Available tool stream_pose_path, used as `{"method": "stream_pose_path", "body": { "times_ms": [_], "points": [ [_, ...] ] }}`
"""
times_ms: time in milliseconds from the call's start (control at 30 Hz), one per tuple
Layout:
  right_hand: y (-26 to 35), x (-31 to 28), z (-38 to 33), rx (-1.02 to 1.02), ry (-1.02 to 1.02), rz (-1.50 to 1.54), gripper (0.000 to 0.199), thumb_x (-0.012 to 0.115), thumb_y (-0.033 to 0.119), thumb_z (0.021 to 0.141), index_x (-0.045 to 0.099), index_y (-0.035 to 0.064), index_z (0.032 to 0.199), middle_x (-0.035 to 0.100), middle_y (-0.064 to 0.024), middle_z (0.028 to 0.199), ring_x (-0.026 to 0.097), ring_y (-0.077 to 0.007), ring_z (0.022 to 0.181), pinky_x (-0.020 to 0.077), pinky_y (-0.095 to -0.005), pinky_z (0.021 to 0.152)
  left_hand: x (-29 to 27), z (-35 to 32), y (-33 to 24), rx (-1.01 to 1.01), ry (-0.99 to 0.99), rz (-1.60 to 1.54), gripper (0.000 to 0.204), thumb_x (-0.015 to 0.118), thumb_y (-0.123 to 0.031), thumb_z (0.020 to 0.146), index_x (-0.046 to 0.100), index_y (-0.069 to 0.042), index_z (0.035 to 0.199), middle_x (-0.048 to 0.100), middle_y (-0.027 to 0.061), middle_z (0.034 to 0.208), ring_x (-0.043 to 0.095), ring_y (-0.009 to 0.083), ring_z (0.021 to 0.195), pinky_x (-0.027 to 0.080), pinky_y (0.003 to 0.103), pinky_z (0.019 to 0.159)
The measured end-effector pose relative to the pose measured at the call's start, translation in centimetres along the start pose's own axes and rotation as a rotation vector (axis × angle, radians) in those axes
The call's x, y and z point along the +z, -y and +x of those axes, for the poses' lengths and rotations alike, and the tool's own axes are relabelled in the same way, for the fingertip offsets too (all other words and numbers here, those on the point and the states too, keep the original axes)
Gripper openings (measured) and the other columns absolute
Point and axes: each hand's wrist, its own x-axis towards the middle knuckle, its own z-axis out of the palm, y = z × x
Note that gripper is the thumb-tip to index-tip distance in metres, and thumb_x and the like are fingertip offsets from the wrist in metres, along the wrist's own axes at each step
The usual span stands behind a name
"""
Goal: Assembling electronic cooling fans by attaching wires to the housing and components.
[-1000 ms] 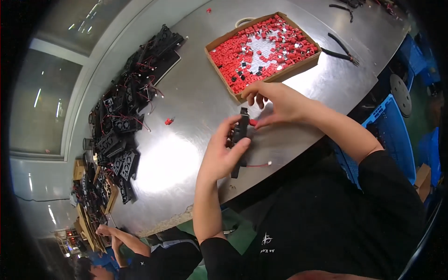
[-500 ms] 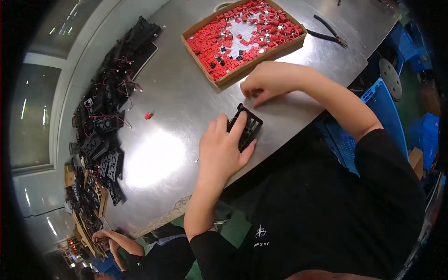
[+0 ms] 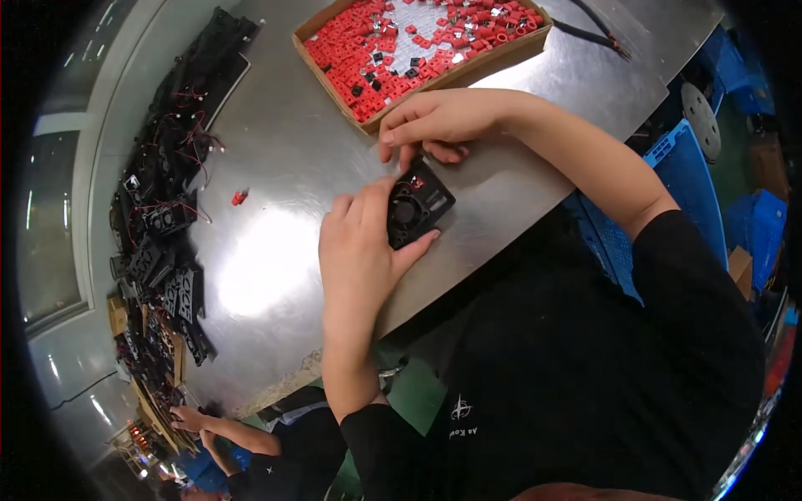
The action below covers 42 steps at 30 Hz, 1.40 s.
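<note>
A black plastic housing with a round fan in it lies on the metal table in my left hand. The fingers wrap its left side and the thumb presses its near edge. In the upper part of the housing sits a small red piece. My right hand is bent over the far edge of the housing, fingers curled and closed. Its fingertips are partly hidden, so what they pinch does not show. To the left, a loose red piece lies on the table.
Beyond my hands stands a cardboard tray of red and some black small parts. Pliers lie at its right. Black housings with wires pile along the left wall. A co-worker's hand shows at lower left; a blue crate stands right.
The housing has been turned so that its fan and a red piece now face up. My right hand has moved left, in to its far edge. The whole view has shifted a little.
</note>
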Motion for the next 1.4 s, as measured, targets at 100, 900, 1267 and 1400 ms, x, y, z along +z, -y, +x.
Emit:
{"method": "stream_pose_path", "body": {
  "times_ms": [100, 900, 1267, 1400],
  "points": [
    [0.2, 0.2, -0.4, 0.035, -0.048, 0.004, 0.041, 0.053, 0.039, 0.112, 0.067, 0.0052, 0.132, 0.073, -0.0110, 0.106, 0.062, -0.0082, 0.057, 0.0476, -0.0232, 0.052, 0.1, 0.4, 0.3, -0.022, 0.007, -0.042, 0.071, 0.094, -0.030, 0.069, 0.064, -0.004, 0.128, 0.072, 0.0097, 0.118, 0.065, 0.0347, 0.100, 0.053, 0.045, 0.090],
    [0.3, 0.3, -1.6, -0.138, -0.067, -0.095, 0.030, 0.058, 0.023, 0.111, 0.065, 0.0016, 0.130, 0.074, -0.0071, 0.105, 0.065, -0.0102, 0.062, 0.0542, -0.0258, 0.057, 2.1, 0.8, 0.8, -0.022, -0.013, 0.084, 0.073, 0.082, -0.053, 0.083, 0.058, -0.003, 0.131, 0.060, 0.0139, 0.118, 0.059, 0.0345, 0.105, 0.050, 0.048, 0.082],
    [3.6, -4.6, 3.4, -0.252, -0.466, -1.206, 0.014, 0.074, 0.013, 0.089, 0.076, 0.0054, 0.100, 0.075, -0.0145, 0.094, 0.072, -0.0353, 0.092, 0.0571, -0.0468, 0.084, 2.1, -0.1, 1.8, -0.001, -0.061, 0.118, 0.064, 0.077, -0.060, 0.086, 0.060, -0.007, 0.116, 0.060, 0.0113, 0.106, 0.062, 0.0303, 0.097, 0.052, 0.045, 0.077],
    [4.9, -3.1, 4.4, -0.050, -0.453, -1.349, 0.016, 0.074, 0.017, 0.086, 0.076, 0.0052, 0.097, 0.075, -0.0160, 0.093, 0.073, -0.0361, 0.092, 0.0569, -0.0489, 0.083, 2.3, -0.4, 2.0, -0.002, -0.103, 0.147, 0.063, 0.077, -0.061, 0.086, 0.060, -0.007, 0.114, 0.060, 0.0111, 0.105, 0.063, 0.0300, 0.097, 0.053, 0.046, 0.076]
  ]
}}
